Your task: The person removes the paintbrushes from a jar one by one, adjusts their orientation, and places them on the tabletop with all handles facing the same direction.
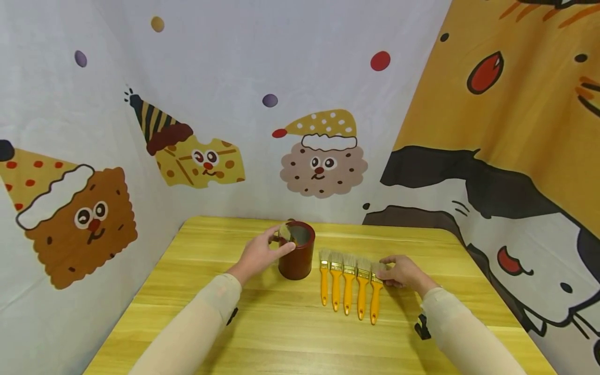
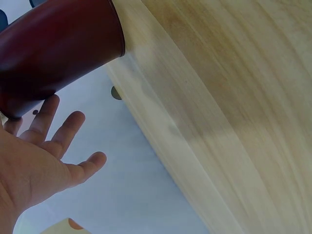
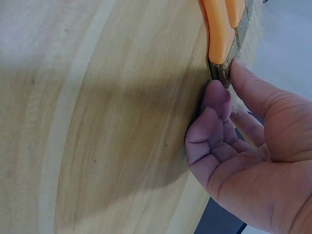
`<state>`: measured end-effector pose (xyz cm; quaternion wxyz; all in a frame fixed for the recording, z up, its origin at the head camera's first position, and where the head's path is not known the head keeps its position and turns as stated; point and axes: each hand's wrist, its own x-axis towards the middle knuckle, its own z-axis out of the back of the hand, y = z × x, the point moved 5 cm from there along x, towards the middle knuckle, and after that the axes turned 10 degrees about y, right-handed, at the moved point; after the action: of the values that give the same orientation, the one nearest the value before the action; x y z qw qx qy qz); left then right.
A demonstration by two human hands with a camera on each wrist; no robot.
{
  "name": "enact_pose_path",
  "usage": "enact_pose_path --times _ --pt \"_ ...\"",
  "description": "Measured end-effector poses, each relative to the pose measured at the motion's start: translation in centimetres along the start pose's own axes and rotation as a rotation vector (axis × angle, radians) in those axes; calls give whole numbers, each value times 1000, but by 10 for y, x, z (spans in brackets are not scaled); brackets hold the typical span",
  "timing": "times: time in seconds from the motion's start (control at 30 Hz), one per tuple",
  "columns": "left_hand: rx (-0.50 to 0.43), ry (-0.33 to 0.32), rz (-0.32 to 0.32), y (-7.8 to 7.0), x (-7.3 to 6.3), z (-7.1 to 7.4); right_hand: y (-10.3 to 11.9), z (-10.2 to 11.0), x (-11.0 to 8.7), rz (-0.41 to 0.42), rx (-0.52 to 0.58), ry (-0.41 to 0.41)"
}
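A dark red cylindrical pot (image 1: 296,263) stands upright on the table. My left hand (image 1: 262,254) holds it at its upper left, thumb on the near side and fingers behind. In the left wrist view, fingertips (image 2: 51,100) touch the pot's side (image 2: 63,44) while the outer fingers spread away from it. To the right of the pot, several flat paintbrushes (image 1: 348,284) with orange handles lie side by side, pale bristles away from me. My right hand (image 1: 400,272) pinches the rightmost paintbrush (image 1: 375,299) at its metal ferrule between thumb and fingers; its handle (image 3: 219,34) shows in the right wrist view.
The wooden table (image 1: 281,333) ends at a far edge behind the pot. A white cloth (image 1: 225,203) printed with cartoon figures hangs behind and to the left. On the right hangs an orange cartoon-printed part (image 1: 525,125). Dark bands sit at both wrists.
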<state>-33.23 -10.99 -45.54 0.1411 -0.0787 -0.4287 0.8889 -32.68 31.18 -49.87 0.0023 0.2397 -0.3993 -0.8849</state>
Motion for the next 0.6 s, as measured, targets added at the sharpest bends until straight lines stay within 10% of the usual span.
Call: enact_pose_path --times 0.6 --pt "18 -8 -2 1 3 1 26 29 8 120 -112 -17"
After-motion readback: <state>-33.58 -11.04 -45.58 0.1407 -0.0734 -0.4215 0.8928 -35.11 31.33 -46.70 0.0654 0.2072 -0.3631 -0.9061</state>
